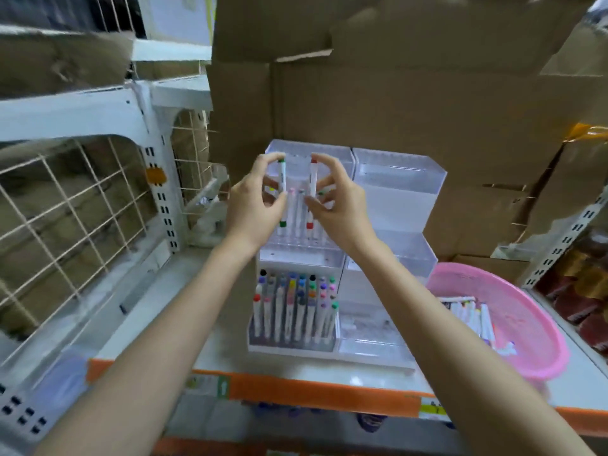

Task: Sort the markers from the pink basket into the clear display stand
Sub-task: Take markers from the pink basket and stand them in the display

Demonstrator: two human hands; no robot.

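Nearest, on the white shelf (329,373) with its orange front strip: lower left tier of the clear display stand (394,199) packed with upright markers (292,311), caps up in many colours; finished, by the look of it. Just to the right, in the same stand, lower compartments (371,347) bare. Further right, beside the stand, pink basket (513,291) holding a loose pile of unsorted markers (470,314). Higher and further back, at the upper left tier: a few slotted markers (297,212) standing, most slots vacant. In front of that tier, left hand (253,205) pinching a green-capped marker (282,189) upright between thumb and curled fingers; right hand (339,205) likewise pinching a red-capped marker (312,182). Both low ends close over the slot row, apparently not yet seated. Right-hand upper tiers (398,179) without markers. Behind everything, cardboard boxes (394,93). Judged overall: perhaps a third through, with one tier filled, a second begun, plenty left in the basket.
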